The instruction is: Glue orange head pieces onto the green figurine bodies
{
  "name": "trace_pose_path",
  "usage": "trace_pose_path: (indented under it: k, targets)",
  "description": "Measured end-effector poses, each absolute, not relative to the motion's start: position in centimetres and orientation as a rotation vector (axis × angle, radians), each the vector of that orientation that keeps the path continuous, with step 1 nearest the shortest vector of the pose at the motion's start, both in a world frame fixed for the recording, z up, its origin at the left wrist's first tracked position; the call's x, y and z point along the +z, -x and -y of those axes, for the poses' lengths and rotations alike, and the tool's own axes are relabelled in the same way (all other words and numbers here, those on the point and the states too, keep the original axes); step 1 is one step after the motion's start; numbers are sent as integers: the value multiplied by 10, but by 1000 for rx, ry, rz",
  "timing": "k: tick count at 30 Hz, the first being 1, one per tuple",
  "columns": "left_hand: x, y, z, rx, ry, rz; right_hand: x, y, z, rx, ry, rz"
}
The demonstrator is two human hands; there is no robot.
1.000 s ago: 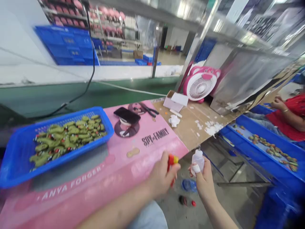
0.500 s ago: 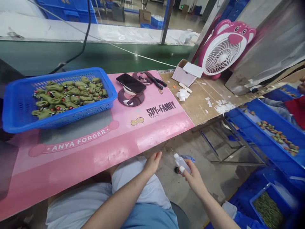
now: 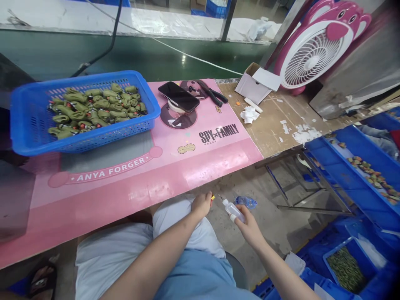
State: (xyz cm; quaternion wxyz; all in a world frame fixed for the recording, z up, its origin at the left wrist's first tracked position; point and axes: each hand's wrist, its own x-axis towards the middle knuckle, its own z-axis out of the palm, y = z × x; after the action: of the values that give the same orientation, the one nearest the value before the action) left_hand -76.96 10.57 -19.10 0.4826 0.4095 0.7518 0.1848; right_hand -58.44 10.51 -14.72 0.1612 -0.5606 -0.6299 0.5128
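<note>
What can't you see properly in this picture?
- Head view: the small piece in the left hand is mostly hidden by that hand.
- Head view: the fan is cut off by the top edge.
- Head view: the green pieces in the blue basket are too small to identify.

At the upper left of the frame a blue plastic mesh basket (image 3: 93, 141) stands on a long pink printed mat (image 3: 193, 166), filled with small green toy pieces (image 3: 93, 109). A flat black phone (image 3: 178, 96) lies at upper centre, and a pink bear-shaped fan (image 3: 312, 54) is at the upper right.
</note>
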Motion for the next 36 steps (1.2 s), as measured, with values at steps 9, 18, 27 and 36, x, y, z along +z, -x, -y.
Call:
trace_pose_path:
  k: [9, 18, 27, 36]
  targets:
    - [-189, 769, -104, 425, -998, -1841, -155, 585, -104, 1476, 1574, 1777]
    - [-188, 769, -103, 424, -998, -1849, -156, 588, -102, 1498, 1544, 1783]
    - [-188, 769, -103, 424, -985, -1860, -158, 588, -99, 1490, 1555, 1782]
    - [-186, 770, -103, 444, -988, -1863, -157, 589, -99, 1514, 1577, 1751]
